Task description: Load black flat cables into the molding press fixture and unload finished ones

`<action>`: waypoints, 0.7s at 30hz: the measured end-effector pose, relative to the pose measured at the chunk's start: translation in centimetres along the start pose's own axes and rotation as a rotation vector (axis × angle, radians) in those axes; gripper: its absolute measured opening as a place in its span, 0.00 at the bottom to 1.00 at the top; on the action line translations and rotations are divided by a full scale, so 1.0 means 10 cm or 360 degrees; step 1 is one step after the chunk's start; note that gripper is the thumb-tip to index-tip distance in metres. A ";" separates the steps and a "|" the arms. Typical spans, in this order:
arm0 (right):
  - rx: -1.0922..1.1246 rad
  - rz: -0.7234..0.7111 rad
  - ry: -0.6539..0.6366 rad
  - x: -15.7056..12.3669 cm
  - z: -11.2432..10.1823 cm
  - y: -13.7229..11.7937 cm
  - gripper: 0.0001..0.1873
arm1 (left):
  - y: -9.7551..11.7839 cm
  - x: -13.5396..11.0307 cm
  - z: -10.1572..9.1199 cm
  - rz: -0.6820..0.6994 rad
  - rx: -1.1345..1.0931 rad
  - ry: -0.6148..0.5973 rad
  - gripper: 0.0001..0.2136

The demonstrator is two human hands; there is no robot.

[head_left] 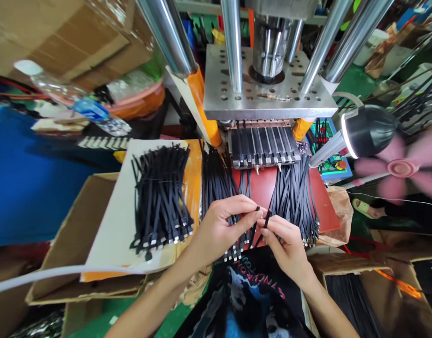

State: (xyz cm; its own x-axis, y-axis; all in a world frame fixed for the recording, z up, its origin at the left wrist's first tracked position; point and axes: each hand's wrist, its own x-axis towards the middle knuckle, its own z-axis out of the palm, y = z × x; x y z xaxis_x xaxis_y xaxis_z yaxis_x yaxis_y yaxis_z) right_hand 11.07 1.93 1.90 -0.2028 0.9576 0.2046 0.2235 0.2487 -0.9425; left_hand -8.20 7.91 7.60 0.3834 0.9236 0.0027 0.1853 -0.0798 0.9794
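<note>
In front of my chest both hands meet, fingertips nearly touching. My left hand [225, 220] is closed in a pinch, with a small black piece [258, 208] at its fingertips; its exact kind is too small to tell. Pinched in my right hand [284, 241] is a black flat cable [267, 218], mostly hidden by the fingers. Behind the hands, one bundle of black cables [219, 176] lies on the left and another bundle [295, 197] on the right, with metal plug tips toward me. Beyond them, a metal mould [265, 145] with several slots sits under the press plate [216, 105].
A pile of black cables [161, 197] lies on a white board [112, 225] at left. On the right stand a black lamp [373, 130], a spinning pink fan [401, 167] and a blue control box [334, 166]. Steel columns [231, 47] rise above the plate. Cardboard boxes [75, 225] flank me.
</note>
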 end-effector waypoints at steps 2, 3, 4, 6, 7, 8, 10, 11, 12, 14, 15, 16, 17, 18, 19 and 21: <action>0.0005 -0.0033 0.0065 0.01 0.01 0.01 0.10 | -0.02 -0.01 0.00 -0.0052 -0.0078 0.0017 0.08; 0.0009 -0.0029 0.0102 0.02 0.02 0.01 0.09 | -0.02 -0.01 0.00 -0.0082 -0.0134 0.0031 0.07; 0.0012 -0.0017 0.0138 0.03 0.03 0.00 0.09 | -0.03 0.00 0.00 -0.0113 -0.0205 0.0042 0.07; 0.0011 0.0017 0.0186 0.06 0.06 -0.02 0.10 | -0.03 0.02 -0.01 -0.0175 -0.0385 0.0040 0.05; 0.0005 0.0028 0.0197 0.08 0.07 -0.03 0.11 | -0.03 0.03 -0.02 -0.0204 -0.0477 0.0029 0.04; -0.0003 0.0031 0.0196 0.09 0.07 -0.05 0.11 | -0.03 0.05 -0.02 -0.0230 -0.0556 0.0012 0.04; -0.0024 0.0027 0.0169 0.13 0.07 -0.08 0.13 | -0.03 0.09 -0.03 -0.0253 -0.0637 -0.0005 0.04; -0.0034 0.0019 0.0159 0.16 0.07 -0.09 0.13 | -0.03 0.10 -0.03 -0.0244 -0.0639 -0.0006 0.06; -0.0044 0.0010 0.0155 0.18 0.07 -0.09 0.14 | -0.03 0.12 -0.03 -0.0224 -0.0621 -0.0005 0.07; -0.0053 -0.0002 0.0167 0.23 0.08 -0.07 0.14 | -0.03 0.15 -0.03 -0.0165 -0.0537 0.0009 0.10; -0.0052 -0.0002 0.0177 0.25 0.10 -0.05 0.15 | -0.02 0.17 -0.03 -0.0124 -0.0478 0.0016 0.11; -0.0046 0.0009 0.0181 0.26 0.13 -0.02 0.15 | -0.02 0.20 -0.03 -0.0078 -0.0407 0.0027 0.12; -0.0038 0.0039 0.0170 0.25 0.16 0.00 0.16 | -0.01 0.24 -0.04 -0.0027 -0.0321 0.0052 0.12; -0.0029 0.0085 0.0136 0.24 0.19 0.03 0.17 | -0.01 0.29 -0.05 0.0033 -0.0222 0.0100 0.11; -0.0021 0.0144 0.0077 0.22 0.22 0.06 0.18 | -0.02 0.36 -0.07 0.0102 -0.0113 0.0179 0.11; 0.0001 0.0270 -0.0141 0.16 0.23 0.08 0.20 | -0.06 0.53 -0.13 0.0266 0.0132 0.0410 0.08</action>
State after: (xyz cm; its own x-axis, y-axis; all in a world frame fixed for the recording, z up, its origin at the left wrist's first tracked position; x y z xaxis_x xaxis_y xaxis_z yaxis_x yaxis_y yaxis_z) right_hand 8.69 3.29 0.87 -0.2453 0.9693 0.0186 0.2612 0.0845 -0.9616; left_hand -7.41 13.36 7.30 0.1750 0.9588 0.2236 0.2160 -0.2590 0.9414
